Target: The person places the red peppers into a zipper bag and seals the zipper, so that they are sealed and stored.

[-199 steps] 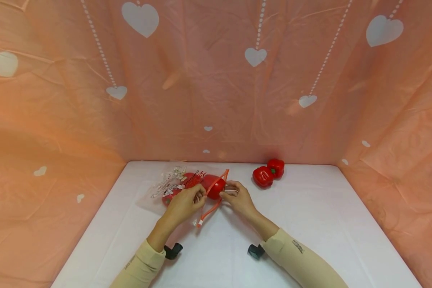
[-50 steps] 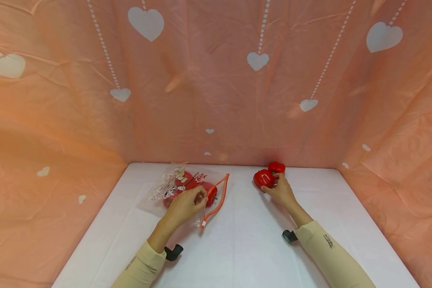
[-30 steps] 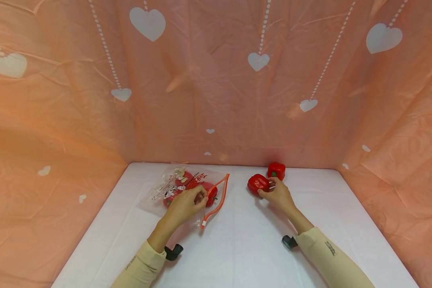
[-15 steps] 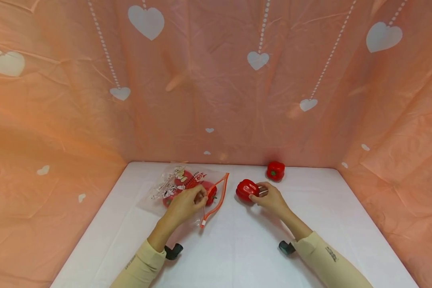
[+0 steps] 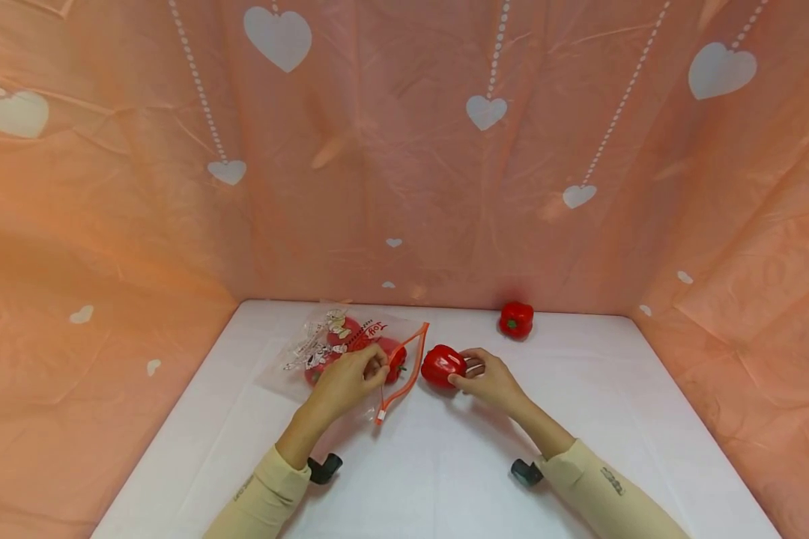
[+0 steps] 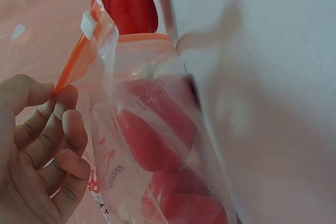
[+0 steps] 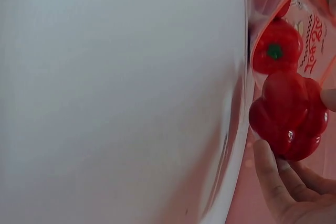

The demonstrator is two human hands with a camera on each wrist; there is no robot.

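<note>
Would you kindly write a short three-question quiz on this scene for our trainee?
1. Which hand pinches the orange edge of the clear bag?
2. True or false: the clear bag is empty.
3. Fill in: the held pepper, in the right hand, is ____ the clear bag.

Key:
1. The left hand.
2. False: a red pepper shows inside it.
3. Outside.
</note>
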